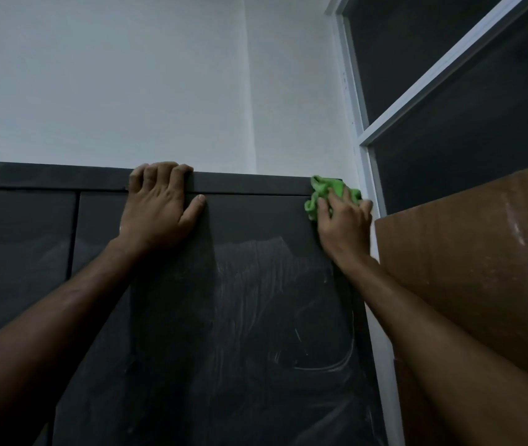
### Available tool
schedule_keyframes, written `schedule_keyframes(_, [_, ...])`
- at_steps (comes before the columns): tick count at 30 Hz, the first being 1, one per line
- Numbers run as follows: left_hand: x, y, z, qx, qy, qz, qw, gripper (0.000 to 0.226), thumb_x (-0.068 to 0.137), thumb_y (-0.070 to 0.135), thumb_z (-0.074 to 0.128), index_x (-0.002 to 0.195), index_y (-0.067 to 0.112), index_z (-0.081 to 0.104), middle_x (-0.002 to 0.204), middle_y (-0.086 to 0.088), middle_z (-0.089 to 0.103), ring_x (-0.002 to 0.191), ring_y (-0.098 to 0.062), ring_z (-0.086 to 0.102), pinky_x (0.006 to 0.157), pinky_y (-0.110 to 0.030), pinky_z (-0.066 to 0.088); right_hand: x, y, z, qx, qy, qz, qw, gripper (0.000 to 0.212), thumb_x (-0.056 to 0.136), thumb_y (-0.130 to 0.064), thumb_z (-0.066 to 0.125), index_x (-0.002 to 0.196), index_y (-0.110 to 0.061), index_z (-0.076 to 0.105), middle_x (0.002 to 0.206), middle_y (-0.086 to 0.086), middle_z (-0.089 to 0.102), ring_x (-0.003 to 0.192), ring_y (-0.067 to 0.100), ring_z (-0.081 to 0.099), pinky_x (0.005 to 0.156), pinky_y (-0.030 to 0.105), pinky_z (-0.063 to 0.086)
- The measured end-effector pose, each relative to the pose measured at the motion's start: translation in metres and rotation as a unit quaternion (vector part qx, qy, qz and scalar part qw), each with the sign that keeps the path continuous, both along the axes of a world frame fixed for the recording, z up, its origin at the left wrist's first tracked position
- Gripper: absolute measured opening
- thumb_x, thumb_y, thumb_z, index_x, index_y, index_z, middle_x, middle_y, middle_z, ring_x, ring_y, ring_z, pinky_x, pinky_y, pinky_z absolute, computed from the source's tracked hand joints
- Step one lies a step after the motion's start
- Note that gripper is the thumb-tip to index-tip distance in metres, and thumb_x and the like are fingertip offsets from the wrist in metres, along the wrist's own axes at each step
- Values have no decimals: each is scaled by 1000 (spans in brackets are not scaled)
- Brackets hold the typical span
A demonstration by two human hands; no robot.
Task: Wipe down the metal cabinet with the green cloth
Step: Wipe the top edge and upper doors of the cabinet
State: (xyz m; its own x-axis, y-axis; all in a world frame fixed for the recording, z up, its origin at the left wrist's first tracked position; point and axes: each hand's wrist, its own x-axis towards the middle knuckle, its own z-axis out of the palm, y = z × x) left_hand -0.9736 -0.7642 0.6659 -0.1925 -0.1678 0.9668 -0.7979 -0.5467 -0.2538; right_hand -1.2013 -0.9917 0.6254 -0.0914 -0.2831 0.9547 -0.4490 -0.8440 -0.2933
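I'm wiping the metal cabinet [256, 284] at its top right corner — right hand [343, 226] fingers curled around the bunched green cloth [324, 191], left hand [156, 214] hooked over the top edge. Next, probably sweep down the streaked door.

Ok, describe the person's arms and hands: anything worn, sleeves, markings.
Both forearms are bare as far as the picture shows them; no sleeve enters the frame. The left hand and the right hand wear no gloves. No watch, bracelet or ring shows on either. The light is dim, so fine marks cannot be ruled out.
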Motion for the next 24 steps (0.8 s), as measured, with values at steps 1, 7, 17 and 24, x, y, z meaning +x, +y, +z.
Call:
schedule_keyframes(1, [1, 1, -1, 0, -1, -2, 1000, 64, 96, 59, 35, 138, 13, 48, 132, -12, 50, 127, -32, 40, 117, -48, 19, 10, 12, 3, -22, 9, 7, 1000, 45, 108, -40, 39, 142, -18, 58, 147, 13, 53, 119, 35, 42, 100, 49, 40])
schedule_keyframes(7, [1, 5, 1, 11, 11, -14, 1000, 67, 94, 60, 35, 140, 13, 48, 133, -12, 51, 130, -32, 41, 117, -47, 19, 10, 9, -46, -139, 69, 2, 988, 44, 104, -38, 53, 143, -20, 59, 153, 11, 51, 117, 37, 47, 98, 52, 44])
schedule_keyframes(17, [-1, 5, 0, 8, 7, -17, 1000, 66, 93, 59, 37, 140, 14, 49, 133, -10, 50, 129, -31, 41, 118, -46, 20, 48, 55, -32, -219, 117, 35, 968, 45, 98, -44, 55, 137, -25, 65, 155, 4, 50, 121, 39, 50, 98, 49, 43])
schedule_keyframes(24, [-2, 2, -2, 8, 7, -5, 1000, 66, 94, 59, 34, 139, 13, 48, 133, -10, 49, 128, -31, 41, 119, -47, 20, 40, 43, 15, -53, 8, 10, 998, 43, 104, -44, 47, 143, -28, 59, 150, 4, 54, 120, 38, 43, 104, 51, 37])
